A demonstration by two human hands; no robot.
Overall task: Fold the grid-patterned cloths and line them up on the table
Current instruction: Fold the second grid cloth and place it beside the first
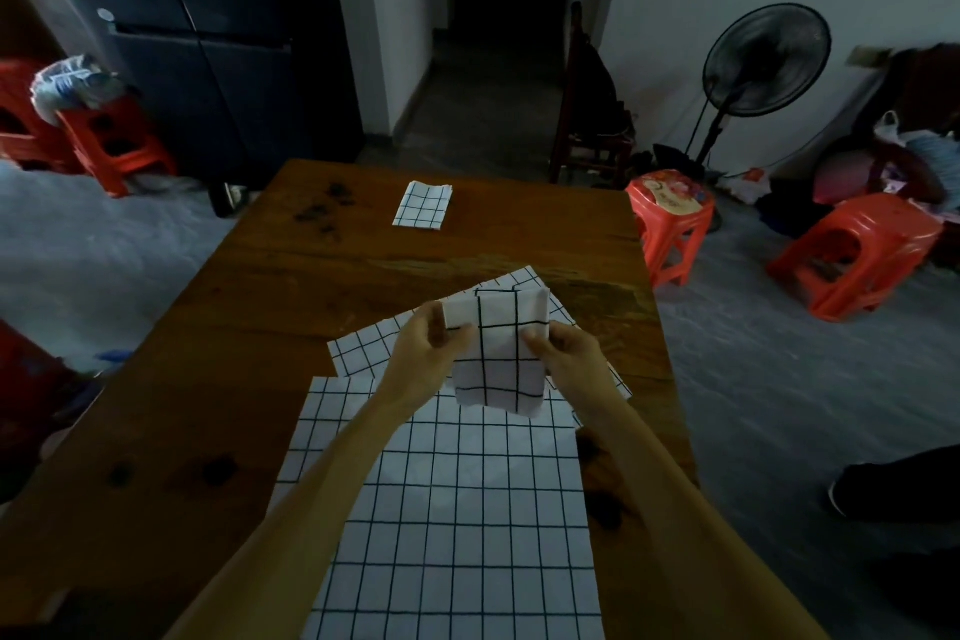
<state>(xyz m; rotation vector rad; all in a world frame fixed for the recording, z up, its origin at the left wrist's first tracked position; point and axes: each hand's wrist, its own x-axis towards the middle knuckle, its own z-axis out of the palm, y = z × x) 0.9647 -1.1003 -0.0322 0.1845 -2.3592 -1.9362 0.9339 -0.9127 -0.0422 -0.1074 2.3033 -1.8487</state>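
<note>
A small folded white cloth with black grid lines (498, 353) hangs in the air above the table, held on both sides. My left hand (423, 359) pinches its left edge and my right hand (569, 359) pinches its right edge. Beneath them a large grid cloth (452, 525) lies spread flat at the near end of the wooden table (249, 327). Another unfolded grid cloth (363, 348) lies partly under it, angled toward the right. One folded grid cloth (423, 204) rests flat near the table's far edge.
Red plastic stools stand on the floor: one (670, 224) beside the table's far right corner, another (852, 255) farther right, more (104, 140) at far left. A standing fan (763, 62) and a wooden chair (592, 120) are behind the table. A dark fridge (208, 42) is back left.
</note>
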